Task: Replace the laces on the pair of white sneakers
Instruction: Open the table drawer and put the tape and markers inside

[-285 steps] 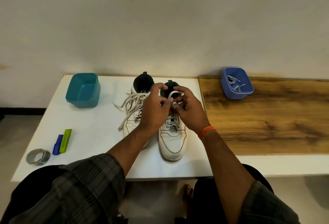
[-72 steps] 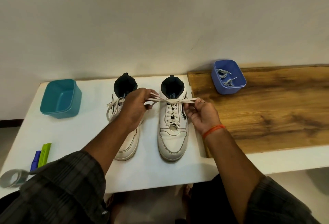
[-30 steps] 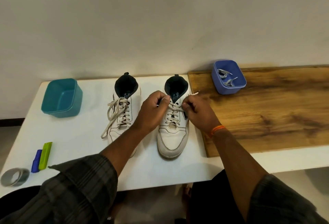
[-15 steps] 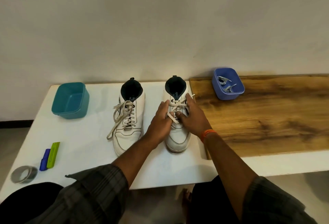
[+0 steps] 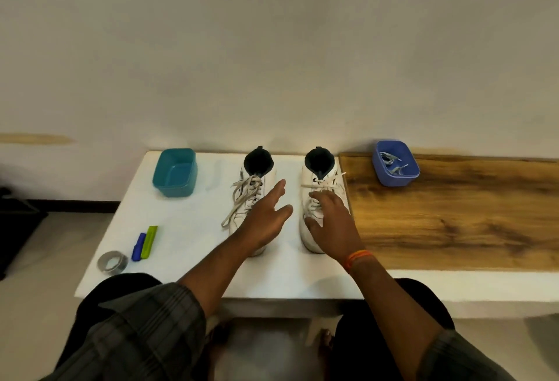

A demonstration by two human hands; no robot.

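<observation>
Two white sneakers stand side by side on the white table, toes toward me. The left sneaker [image 5: 253, 187] has loose cream laces [image 5: 240, 199] trailing off its left side. The right sneaker [image 5: 317, 178] has laces [image 5: 325, 184] drawn across its top eyelets. My left hand [image 5: 266, 217] hovers open over the gap between the shoes, fingers spread, partly covering the left sneaker's toe. My right hand [image 5: 331, 223] rests open on the right sneaker's front and holds nothing.
A teal tub [image 5: 174, 172] sits at the table's back left. A blue tub [image 5: 395, 162] with grey laces stands on the wooden board [image 5: 453, 214] to the right. A tape roll [image 5: 112, 262] and blue and green markers [image 5: 145, 243] lie front left.
Both hands have let go of the right sneaker's laces and opened. The left hand has drifted left toward the gap between the shoes. The camera has tilted up.
</observation>
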